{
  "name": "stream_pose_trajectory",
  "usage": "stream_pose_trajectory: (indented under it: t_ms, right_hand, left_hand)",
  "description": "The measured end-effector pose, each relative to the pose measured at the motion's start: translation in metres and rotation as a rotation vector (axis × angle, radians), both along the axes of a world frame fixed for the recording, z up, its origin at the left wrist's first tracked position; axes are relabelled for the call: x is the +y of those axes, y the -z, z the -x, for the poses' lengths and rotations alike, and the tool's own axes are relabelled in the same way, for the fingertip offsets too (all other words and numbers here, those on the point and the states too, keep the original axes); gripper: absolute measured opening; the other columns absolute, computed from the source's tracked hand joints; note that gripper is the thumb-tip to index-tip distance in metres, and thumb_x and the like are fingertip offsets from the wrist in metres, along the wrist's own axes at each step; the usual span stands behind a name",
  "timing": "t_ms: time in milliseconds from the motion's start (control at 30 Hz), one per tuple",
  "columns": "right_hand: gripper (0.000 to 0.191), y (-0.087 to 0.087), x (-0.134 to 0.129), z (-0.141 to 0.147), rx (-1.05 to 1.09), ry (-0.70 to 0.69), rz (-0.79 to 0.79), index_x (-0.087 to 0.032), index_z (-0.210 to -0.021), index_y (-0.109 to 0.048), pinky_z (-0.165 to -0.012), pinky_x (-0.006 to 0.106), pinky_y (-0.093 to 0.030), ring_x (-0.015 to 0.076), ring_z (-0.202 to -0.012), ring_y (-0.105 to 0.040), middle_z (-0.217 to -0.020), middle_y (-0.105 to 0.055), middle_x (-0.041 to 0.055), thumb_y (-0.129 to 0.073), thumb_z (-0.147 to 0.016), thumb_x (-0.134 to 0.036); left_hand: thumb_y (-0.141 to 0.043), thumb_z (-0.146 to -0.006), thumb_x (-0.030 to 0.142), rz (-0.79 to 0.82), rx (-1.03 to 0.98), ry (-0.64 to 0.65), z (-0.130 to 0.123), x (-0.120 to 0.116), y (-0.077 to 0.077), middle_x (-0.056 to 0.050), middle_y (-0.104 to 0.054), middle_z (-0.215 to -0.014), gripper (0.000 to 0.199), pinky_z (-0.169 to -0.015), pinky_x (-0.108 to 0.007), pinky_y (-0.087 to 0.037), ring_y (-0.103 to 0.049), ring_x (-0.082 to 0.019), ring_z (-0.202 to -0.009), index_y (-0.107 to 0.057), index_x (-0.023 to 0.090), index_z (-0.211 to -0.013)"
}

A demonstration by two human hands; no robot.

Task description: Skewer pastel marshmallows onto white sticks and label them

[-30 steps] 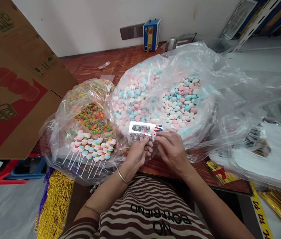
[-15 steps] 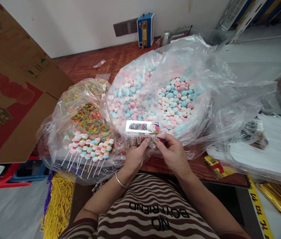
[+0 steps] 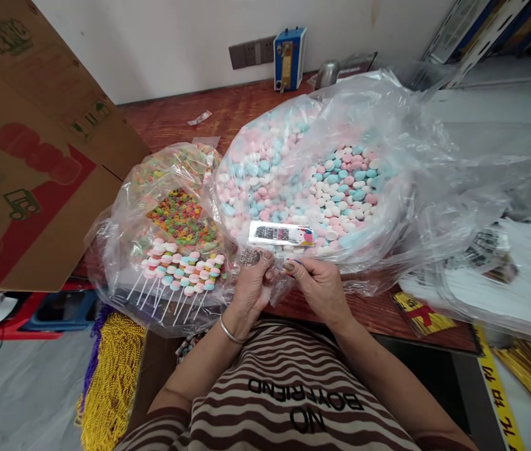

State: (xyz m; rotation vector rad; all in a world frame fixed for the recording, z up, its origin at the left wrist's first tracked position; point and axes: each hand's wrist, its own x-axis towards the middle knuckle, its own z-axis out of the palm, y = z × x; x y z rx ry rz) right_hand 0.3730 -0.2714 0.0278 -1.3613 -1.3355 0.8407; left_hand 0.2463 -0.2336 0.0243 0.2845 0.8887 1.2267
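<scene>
My left hand point(image 3: 252, 282) is closed on a small clear printed wrapper point(image 3: 250, 257) near the table's front edge. Just to its right, my right hand point(image 3: 319, 285) pinches the clear plastic between thumb and finger. Above my hands a white printed packet point(image 3: 280, 234) lies on a big clear bag of pink, blue and white candies point(image 3: 345, 181). On the left, a clear bag holds colourful ring candies point(image 3: 183, 216). Several candy skewers point(image 3: 185, 272) with white sticks lie at the front of that bag.
A large cardboard box point(image 3: 34, 156) stands at the left. By the wall is a blue device point(image 3: 289, 59) beside sockets point(image 3: 252, 53). White sticks point(image 3: 528, 275) in plastic lie at the right, near a yellow packet point(image 3: 422, 312). Gold cords point(image 3: 113, 382) hang at the lower left.
The view has shifted slightly, moving the scene rightward. My left fingers have closed more around the wrapper, and my right hand has moved slightly away from my left.
</scene>
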Motion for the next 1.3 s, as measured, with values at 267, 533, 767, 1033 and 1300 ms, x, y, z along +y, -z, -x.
stream_pose_trajectory:
  t_ms: [267,533,767,1033,1300]
  right_hand:
    - [0.031,-0.012,-0.02,0.002,0.026,0.043,-0.233,-0.021,-0.102,-0.069,-0.076,0.032,-0.049,0.0185,-0.084,-0.062,-0.089,-0.064,0.0038,-0.048,-0.103,-0.043]
    - [0.026,-0.017,-0.018,0.02,-0.096,-0.048,-0.329,-0.022,-0.106,-0.073,-0.104,0.043,-0.049,0.0264,-0.124,-0.058,-0.129,-0.06,0.0126,-0.054,-0.101,-0.039]
    - [0.021,-0.014,-0.012,0.027,-0.087,0.059,-0.257,-0.023,-0.089,-0.074,-0.102,0.043,-0.053,0.0233,-0.117,-0.064,-0.12,-0.068,0.0103,-0.057,-0.1,-0.029]
    - [0.015,-0.015,-0.017,0.03,-0.219,0.031,-0.452,-0.024,-0.107,-0.073,-0.106,0.049,-0.051,0.0271,-0.122,-0.063,-0.129,-0.067,0.0118,-0.068,-0.093,-0.026]
    - [0.018,-0.023,-0.02,0.035,-0.203,0.003,-0.48,-0.027,-0.109,-0.072,-0.102,0.046,-0.053,0.0253,-0.116,-0.065,-0.121,-0.067,0.0089,-0.063,-0.094,-0.021]
  left_hand:
    - [-0.094,-0.064,0.025,0.176,-0.193,-0.058,0.015,0.002,0.003,0.01,-0.045,-0.054,0.047,-0.041,-0.011,-0.03,-0.034,0.001,-0.041,-0.048,0.016,-0.068]
    - [-0.098,-0.052,0.038,-0.04,-0.04,-0.07,0.019,-0.005,0.007,0.009,-0.048,-0.057,0.054,-0.043,-0.014,-0.032,-0.038,-0.001,-0.045,-0.052,0.016,-0.068]
    - [-0.096,-0.058,0.032,-0.153,0.056,0.107,0.029,-0.013,0.0,0.006,-0.054,-0.063,0.042,-0.047,-0.016,-0.035,-0.044,-0.003,-0.05,-0.065,0.015,-0.081]
    - [-0.095,-0.059,0.026,0.046,-0.105,0.043,0.032,-0.006,0.009,0.007,-0.042,-0.056,0.046,-0.047,-0.017,-0.032,-0.036,-0.003,-0.049,-0.051,0.015,-0.062]
    - [-0.087,-0.07,0.016,0.037,-0.257,0.01,0.048,-0.005,0.0,0.007,-0.034,-0.059,0.044,-0.047,-0.017,-0.032,-0.031,-0.004,-0.05,-0.044,0.017,-0.062]
